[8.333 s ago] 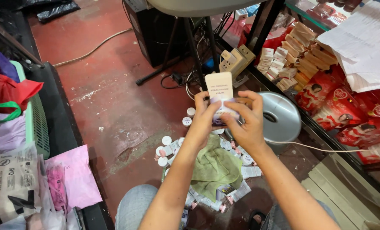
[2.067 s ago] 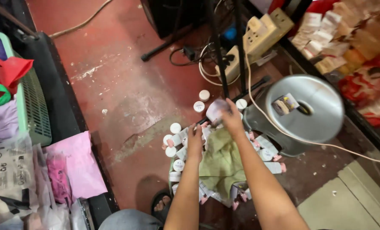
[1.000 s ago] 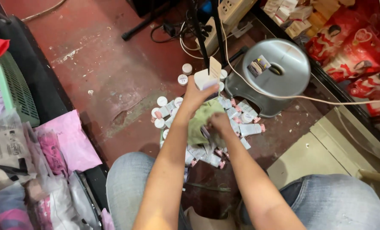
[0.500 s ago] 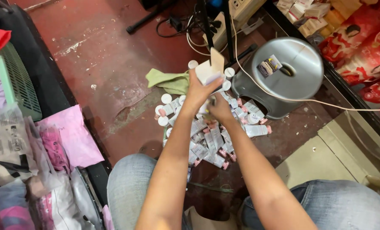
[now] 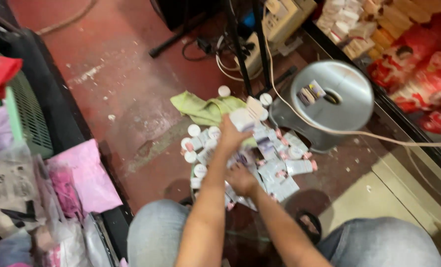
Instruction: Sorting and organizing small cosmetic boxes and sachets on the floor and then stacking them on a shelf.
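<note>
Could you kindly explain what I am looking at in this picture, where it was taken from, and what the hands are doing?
No machine is at work here: a seated person wears a camera on the head, so the single view looks down past their denim-clad knees at their own two bare hands. The left hand is raised and holds a small white box, blurred by motion. The right hand is lower, resting on a heap of small white tubes with pink caps that lies on the red floor. Beside the heap lie a crumpled light-green cloth and a few round white lids. To the right stands a grey round plastic stool with two small packets on top. At the left edge sit pink and clear plastic bags.
</note>
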